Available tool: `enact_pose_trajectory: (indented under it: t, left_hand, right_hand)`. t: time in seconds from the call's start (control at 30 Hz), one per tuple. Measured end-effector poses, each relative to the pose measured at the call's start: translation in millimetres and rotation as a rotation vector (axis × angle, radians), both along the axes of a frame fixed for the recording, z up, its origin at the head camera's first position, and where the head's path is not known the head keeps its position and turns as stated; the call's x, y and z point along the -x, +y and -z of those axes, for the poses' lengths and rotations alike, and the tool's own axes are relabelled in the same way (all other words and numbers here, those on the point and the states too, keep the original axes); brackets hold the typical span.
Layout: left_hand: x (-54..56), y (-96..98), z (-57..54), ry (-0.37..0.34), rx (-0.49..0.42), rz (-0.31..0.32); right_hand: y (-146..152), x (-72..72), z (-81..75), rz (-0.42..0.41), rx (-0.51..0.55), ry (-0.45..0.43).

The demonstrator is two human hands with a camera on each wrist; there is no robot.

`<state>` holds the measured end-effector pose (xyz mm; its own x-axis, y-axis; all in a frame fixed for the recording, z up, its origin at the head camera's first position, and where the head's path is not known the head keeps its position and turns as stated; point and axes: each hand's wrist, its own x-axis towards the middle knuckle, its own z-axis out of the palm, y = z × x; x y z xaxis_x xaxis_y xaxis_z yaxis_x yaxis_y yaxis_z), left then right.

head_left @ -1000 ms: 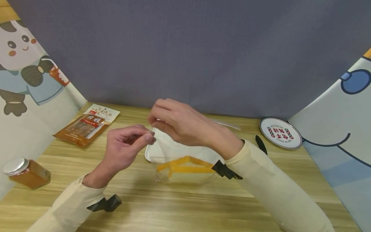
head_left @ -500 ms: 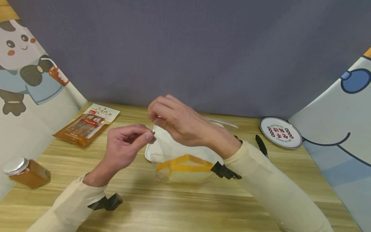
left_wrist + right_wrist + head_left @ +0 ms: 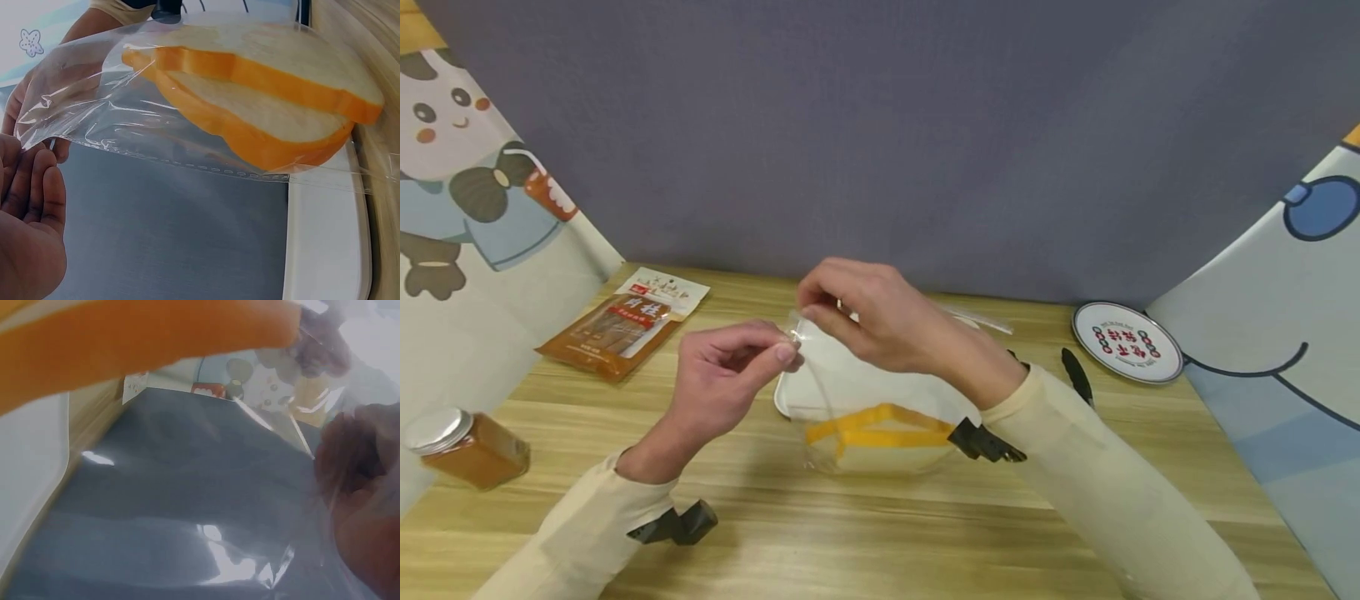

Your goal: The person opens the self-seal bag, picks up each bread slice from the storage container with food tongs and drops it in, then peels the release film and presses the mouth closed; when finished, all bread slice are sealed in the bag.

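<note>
My left hand pinches the top corner of a clear plastic bag between thumb and index finger. The bag hangs from there, in front of a white tray in the head view. Inside it lie two pale bread slices with thick orange crusts. Just to the right of the left fingertips, my right hand is at the bag's upper edge with fingers curled and thumb against them; its fingertips are partly hidden. In the right wrist view, the plastic covers part of the right hand.
A brown spice packet lies at the back left, and a jar of brown powder with a silver lid lies nearer. At the right are a black-handled utensil and a round printed plate. A grey panel closes off the back.
My right hand has shifted slightly right and away from the left fingertips, and a shiny bit of plastic now shows between them. The left hand has stayed in place, still pinching the bag.
</note>
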<state>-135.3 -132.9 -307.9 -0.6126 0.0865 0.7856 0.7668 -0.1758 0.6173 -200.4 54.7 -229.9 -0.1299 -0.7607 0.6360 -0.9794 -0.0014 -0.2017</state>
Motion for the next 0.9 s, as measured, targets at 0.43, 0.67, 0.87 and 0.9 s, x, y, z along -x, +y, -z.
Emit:
enact_pose_trajectory:
  t: [0.43, 0.67, 0.87, 0.9]
  left_hand:
    - [0.6, 1.1, 1.6, 0.03, -0.018, 0.033]
    - [0.9, 0.7, 1.3, 0.048, 0.001, 0.047]
    - [0.7, 0.8, 0.8, 0.049, 0.018, 0.057]
    - [0.9, 1.0, 0.8, 0.052, 0.02, 0.06]
  right_hand:
    - [-1, -2.8, -1.3, -0.043, 0.029, 0.002]
    - [-4, -5.9, -5.6, -0.084, 0.035, -0.084]
    - [-3, -8.2, -8.6, -0.104, 0.03, -0.152]
    - [-3, -9.0, -9.2, -0.103, 0.022, -0.158]
